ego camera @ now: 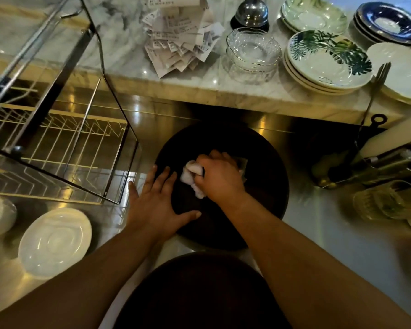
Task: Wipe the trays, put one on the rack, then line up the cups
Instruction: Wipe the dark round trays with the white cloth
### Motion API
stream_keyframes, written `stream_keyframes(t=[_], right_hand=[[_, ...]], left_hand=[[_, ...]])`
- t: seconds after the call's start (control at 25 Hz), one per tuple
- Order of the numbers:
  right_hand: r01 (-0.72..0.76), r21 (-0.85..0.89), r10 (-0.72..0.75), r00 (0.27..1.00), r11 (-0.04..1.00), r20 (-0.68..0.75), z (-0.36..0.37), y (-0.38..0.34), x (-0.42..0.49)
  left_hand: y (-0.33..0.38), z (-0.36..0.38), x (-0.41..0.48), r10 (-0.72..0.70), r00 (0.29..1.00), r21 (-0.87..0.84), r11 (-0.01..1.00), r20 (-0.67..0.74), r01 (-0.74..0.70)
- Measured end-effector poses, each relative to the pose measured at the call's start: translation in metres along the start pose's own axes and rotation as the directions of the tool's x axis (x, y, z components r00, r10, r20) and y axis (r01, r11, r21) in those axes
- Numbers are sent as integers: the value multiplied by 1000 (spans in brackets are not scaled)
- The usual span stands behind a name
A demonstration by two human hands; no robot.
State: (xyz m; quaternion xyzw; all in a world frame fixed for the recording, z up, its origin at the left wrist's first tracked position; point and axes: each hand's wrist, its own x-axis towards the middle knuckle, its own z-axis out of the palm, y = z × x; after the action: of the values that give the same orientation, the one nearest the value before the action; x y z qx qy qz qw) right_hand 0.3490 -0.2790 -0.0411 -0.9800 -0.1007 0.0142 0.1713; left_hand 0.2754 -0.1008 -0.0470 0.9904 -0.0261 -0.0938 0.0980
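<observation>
Dark round tray [254, 162], lying flat on the steel worktop [330, 233] at centre of view, below the edge of the marble ledge [119, 41]. Right hand [220, 178] over the tray's middle, fingers [199, 162] curled and pressed together, bunching a pale cloth [191, 176] against the surface. Left hand [157, 203] laid flat on the tray's left rim, fingers [163, 178] spread, apparently steadying it. Second dark round shape [199, 293] nearer the body, probably another tray, partly cut off by the frame.

Step in hand, by judgement: wiping, first tray. Next move calls for carrying the cloth out to the unwiped rim while the flat hand holds the tray against sliding; racking and cup alignment not yet begun.

Wire rack [64, 138] to the left, just beside the tray, apparently with free slots. White saucers [55, 241] near the left forearm. On the ledge: leaf-patterned plates [328, 60], clear glass dishes [252, 48], spiked paper slips [180, 36]. Glass cups [380, 203] at right, blurred.

Writing: printed lines on the slips, too small to read. No brand or label legible anywhere.
</observation>
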Motion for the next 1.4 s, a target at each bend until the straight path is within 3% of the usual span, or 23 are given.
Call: stream_keyframes(t=[0.32, 0.4, 0.48, 0.6, 0.8, 0.92, 1.08, 1.28, 1.4], right_hand=[[-113, -122, 119, 992, 986, 41, -38, 71, -57], [-195, -55, 196, 981, 979, 11, -41, 65, -58], [-227, 118, 236, 970, 967, -65, -41, 46, -51], [-128, 224, 163, 976, 966, -143, -31, 3, -20], [56, -5, -56, 998, 998, -31, -4, -41, 3], [47, -55, -48, 999, 997, -4, -5, -17, -12], [-78, -108, 80, 997, 991, 8, -25, 48, -46], [-284, 24, 285, 956, 959, -71, -34, 61, -58], [-127, 151, 147, 981, 980, -124, -31, 20, -35]], left_hand=[[0, -6, -2, -18, 999, -16, 1000, 48, 18], [0, -6, -2, -12, 999, -16, 1000, 52, 13], [0, -6, -1, -6, 998, -12, 1000, 57, 6], [-1, -5, 0, -11, 998, -4, 1000, 59, 11], [0, -2, 0, -12, 999, -25, 1000, 50, 13], [1, -2, 0, -20, 999, -12, 1000, 44, 21], [1, -4, 0, -24, 998, -6, 1000, 53, 24], [1, -5, 0, -16, 998, -10, 1000, 65, 17], [2, -7, -1, -16, 998, -6, 1000, 69, 16]])
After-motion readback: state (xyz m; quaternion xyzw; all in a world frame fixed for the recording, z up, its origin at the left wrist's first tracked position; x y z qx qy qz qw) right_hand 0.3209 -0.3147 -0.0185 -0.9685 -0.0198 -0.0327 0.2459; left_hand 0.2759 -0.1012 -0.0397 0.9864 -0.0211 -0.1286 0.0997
